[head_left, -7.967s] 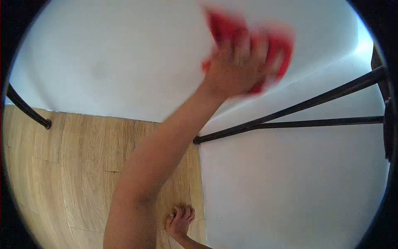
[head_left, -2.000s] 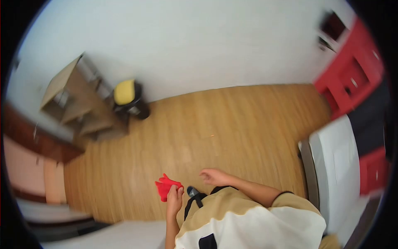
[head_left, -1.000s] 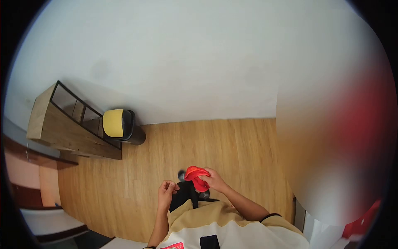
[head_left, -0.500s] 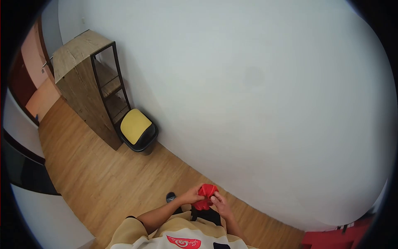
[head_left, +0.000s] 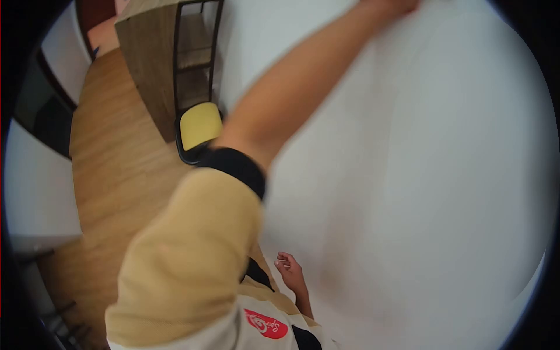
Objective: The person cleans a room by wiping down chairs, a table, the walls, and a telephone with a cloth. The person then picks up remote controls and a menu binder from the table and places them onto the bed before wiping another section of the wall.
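My left arm is stretched up and across the view, its sleeve tan with a black cuff. Only part of my left hand [head_left: 396, 4] shows at the top edge, blurred and cut off, so its fingers and anything in them are hidden. Low in the view, my right hand [head_left: 290, 272] is in front of my body near the wall, open, with loosely bent fingers and nothing in it. The red, folded, shiny item is out of sight.
A white wall [head_left: 443, 192] fills the right side. To the left stand a wooden shelf unit [head_left: 149, 70] and a black bin with a yellow lid [head_left: 200, 125]. Wood flooring [head_left: 116, 169] runs along the left, beside white furniture [head_left: 44, 186].
Both hands held the red item low before. Now my left arm has swung up to the top edge, and my right hand has let go. The view has shifted and turned.
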The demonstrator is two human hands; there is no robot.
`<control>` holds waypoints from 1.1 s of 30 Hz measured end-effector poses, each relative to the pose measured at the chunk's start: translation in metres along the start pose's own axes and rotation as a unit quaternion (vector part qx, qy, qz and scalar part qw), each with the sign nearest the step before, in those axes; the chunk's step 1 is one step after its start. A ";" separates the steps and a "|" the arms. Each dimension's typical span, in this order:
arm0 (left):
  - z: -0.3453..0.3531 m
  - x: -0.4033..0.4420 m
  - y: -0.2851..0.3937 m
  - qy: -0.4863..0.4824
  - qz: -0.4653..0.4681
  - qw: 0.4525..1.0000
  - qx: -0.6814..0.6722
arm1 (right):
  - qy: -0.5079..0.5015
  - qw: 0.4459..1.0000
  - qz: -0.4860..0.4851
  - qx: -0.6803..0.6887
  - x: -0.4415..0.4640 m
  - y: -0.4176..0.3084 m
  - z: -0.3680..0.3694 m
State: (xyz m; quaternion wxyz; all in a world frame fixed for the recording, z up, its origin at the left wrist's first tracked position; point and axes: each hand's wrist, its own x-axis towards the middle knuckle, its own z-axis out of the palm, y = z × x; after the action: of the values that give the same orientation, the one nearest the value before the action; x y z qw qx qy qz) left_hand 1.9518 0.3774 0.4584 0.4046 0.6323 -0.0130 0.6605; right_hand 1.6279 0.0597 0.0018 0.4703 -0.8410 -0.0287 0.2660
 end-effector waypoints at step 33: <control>-0.079 -0.476 -0.137 0.069 -0.581 0.811 -0.006 | -0.246 0.874 0.357 -0.218 0.024 0.108 0.071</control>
State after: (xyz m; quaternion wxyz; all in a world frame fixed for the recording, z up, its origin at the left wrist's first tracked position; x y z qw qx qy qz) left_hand 1.9015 0.2646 -0.0282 0.7164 0.4726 0.3809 0.3440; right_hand 1.5930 0.0621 -0.1253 0.1259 -0.7827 0.1018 0.6010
